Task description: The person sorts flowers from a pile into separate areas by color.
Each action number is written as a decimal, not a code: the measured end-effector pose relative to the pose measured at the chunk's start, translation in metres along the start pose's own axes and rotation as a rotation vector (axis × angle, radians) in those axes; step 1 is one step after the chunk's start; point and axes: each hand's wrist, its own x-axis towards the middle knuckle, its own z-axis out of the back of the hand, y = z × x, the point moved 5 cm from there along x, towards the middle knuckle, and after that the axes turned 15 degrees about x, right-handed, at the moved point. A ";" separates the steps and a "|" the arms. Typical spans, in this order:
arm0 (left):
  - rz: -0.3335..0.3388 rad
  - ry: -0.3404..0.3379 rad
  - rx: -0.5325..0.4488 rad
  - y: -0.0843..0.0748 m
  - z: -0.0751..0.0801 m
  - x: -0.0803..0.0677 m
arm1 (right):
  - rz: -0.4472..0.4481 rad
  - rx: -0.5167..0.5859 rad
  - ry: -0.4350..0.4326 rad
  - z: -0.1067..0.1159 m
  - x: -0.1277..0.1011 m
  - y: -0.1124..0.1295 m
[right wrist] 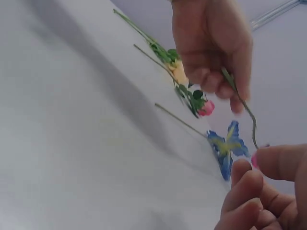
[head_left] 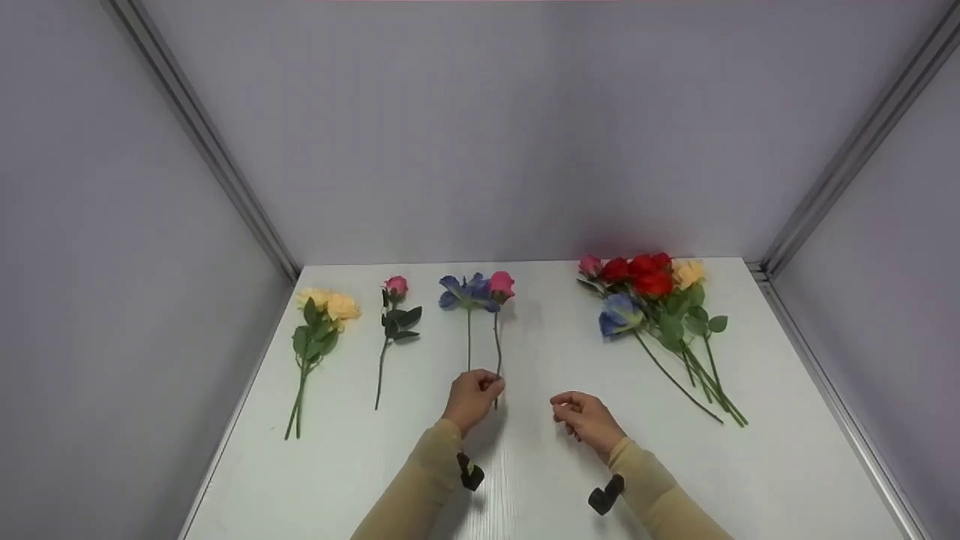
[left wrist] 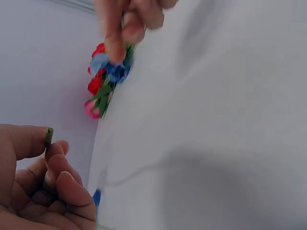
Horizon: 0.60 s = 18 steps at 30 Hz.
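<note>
My left hand (head_left: 474, 397) pinches the lower stem of a pink rose (head_left: 502, 284) between thumb and fingers. The stem's cut end (left wrist: 49, 136) pokes out above the thumb in the left wrist view. This rose is raised off the table, and its head overlaps a blue flower (head_left: 466, 292) lying behind it in the head view. To the right my right hand (head_left: 589, 420) hovers with loosely bent fingers and holds nothing. In the right wrist view, the rose's thin stem (right wrist: 250, 112) runs from the left hand down behind the right thumb, which hides most of the bloom.
Yellow flowers (head_left: 330, 306) lie at the table's left, beside another pink rose (head_left: 396, 286) with dark leaves. A pile at the right holds red roses (head_left: 651, 281), a pink rose (head_left: 590, 265), a yellow flower (head_left: 688, 273) and a blue flower (head_left: 620, 315). Grey walls (head_left: 480, 150) enclose the white table (head_left: 540, 487).
</note>
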 end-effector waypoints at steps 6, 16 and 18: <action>-0.034 -0.096 0.072 0.018 0.035 0.003 | -0.013 -0.117 -0.091 0.043 -0.002 0.005; 0.039 -0.302 0.283 0.075 0.101 0.007 | -0.059 -0.171 -0.250 0.125 -0.016 0.007; 0.077 -0.332 0.314 0.089 0.112 0.007 | -0.064 -0.168 -0.256 0.135 -0.020 0.005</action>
